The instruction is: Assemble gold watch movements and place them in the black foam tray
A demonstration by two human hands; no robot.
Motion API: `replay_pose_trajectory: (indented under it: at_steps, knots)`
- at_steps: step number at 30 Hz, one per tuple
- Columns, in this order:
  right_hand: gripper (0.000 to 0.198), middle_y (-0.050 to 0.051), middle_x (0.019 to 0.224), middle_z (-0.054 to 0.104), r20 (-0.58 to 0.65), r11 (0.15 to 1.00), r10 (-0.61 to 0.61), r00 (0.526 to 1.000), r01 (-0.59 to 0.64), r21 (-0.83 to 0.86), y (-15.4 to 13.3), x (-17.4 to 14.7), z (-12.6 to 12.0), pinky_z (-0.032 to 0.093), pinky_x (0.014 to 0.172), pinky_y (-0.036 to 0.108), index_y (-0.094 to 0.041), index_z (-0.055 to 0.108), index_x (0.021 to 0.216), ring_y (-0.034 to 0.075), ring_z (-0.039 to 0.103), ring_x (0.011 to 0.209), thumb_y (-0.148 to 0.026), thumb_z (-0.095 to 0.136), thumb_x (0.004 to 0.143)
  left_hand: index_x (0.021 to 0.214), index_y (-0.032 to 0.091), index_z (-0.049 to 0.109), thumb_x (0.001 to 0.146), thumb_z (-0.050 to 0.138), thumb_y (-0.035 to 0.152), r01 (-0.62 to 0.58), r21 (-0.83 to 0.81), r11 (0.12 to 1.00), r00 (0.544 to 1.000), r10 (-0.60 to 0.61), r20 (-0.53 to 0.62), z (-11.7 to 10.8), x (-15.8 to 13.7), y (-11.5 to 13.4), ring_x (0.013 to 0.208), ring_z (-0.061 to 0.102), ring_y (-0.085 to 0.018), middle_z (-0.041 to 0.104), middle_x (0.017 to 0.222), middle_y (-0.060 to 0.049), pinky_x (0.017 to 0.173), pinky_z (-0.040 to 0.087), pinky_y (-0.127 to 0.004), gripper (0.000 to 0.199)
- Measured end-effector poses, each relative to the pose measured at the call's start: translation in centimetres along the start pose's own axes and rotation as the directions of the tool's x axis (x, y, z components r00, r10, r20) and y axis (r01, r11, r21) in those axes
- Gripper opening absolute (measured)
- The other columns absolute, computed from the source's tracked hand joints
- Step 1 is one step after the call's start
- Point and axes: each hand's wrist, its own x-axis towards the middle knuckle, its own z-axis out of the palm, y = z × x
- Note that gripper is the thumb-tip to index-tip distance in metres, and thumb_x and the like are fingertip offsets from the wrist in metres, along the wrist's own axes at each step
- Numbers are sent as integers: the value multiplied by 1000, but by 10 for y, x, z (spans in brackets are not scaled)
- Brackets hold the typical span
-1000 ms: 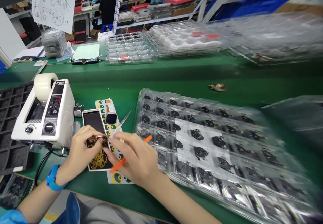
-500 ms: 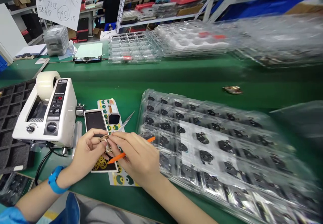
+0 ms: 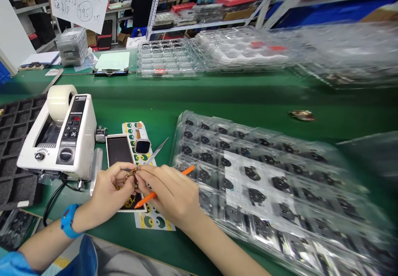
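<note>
My left hand (image 3: 107, 191) pinches a small gold-brown metal part (image 3: 132, 174), largely covered by the fingers. My right hand (image 3: 175, 197) meets it there, fingertips touching the part's edge. Across the right palm lies an orange pointed stick (image 3: 146, 200), its tip pointing down and left. Both hands are over a shallow white-rimmed black box (image 3: 120, 148); yellow ring-like pieces (image 3: 129, 202) show inside it. Beneath the box is a sheet of green and yellow stickers (image 3: 155, 222). A square watch-like piece (image 3: 143, 146) and a thin pointed metal blade (image 3: 158, 149) rest on that sheet.
At left stands a white tape dispenser (image 3: 66, 135) beside a black compartment tray (image 3: 18, 151). Clear plastic trays of black parts (image 3: 248, 172) fill the right side. A loose metallic part (image 3: 302, 115) lies behind them. More clear trays (image 3: 168, 58) and a clipboard (image 3: 112, 62) line the back ledge.
The view has shifted slightly, moving the bench things a little rightward. Both hands stay together on the small part, which appears turned a little between the fingers.
</note>
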Motion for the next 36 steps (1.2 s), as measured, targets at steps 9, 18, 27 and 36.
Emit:
replay_pose_trajectory:
  at_steps: [9, 18, 27, 36]
  knots:
    - [7, 9, 74, 72, -83, 998, 38, 996, -41, -40, -6, -1, 2, 43, 54, 29, -13, 58, 90, 17, 59, 59, -7, 59, 87, 103, 16, 65, 85, 55, 22, -66, 116, 991, 997, 62, 38, -1, -2, -5, 59, 61, -12, 67, 64, -1, 55, 46, -19, 22]
    - [12, 8, 79, 71, -63, 994, 102, 993, -99, 42, -8, -2, 1, 47, 58, 27, -16, 56, 95, 17, 61, 64, -8, 61, 87, 90, 16, 57, 77, 66, 25, 51, -32, 998, 999, -50, 17, -1, 2, -4, 59, 59, -9, 65, 66, 1, 59, 46, -19, 17]
    - [18, -7, 55, 36, 622, 471, 437, 649, -755, 456, 7, 13, -35, 31, 44, 23, -22, 56, 86, 12, 35, 48, -29, 44, 97, 70, 15, 57, 62, 79, 28, 250, -155, 956, 962, -228, 148, -5, 9, 12, 55, 61, -11, 60, 61, 2, 56, 49, -22, 27]
    - [23, -4, 66, 44, 694, 573, 227, 683, -670, 472, -5, 11, -34, 34, 52, 23, -23, 41, 77, 12, 39, 57, -21, 34, 100, 58, 17, 49, 59, 64, 12, 238, -82, 968, 954, -217, 205, -10, 9, 14, 41, 52, -7, 52, 54, 6, 39, 39, -16, 16]
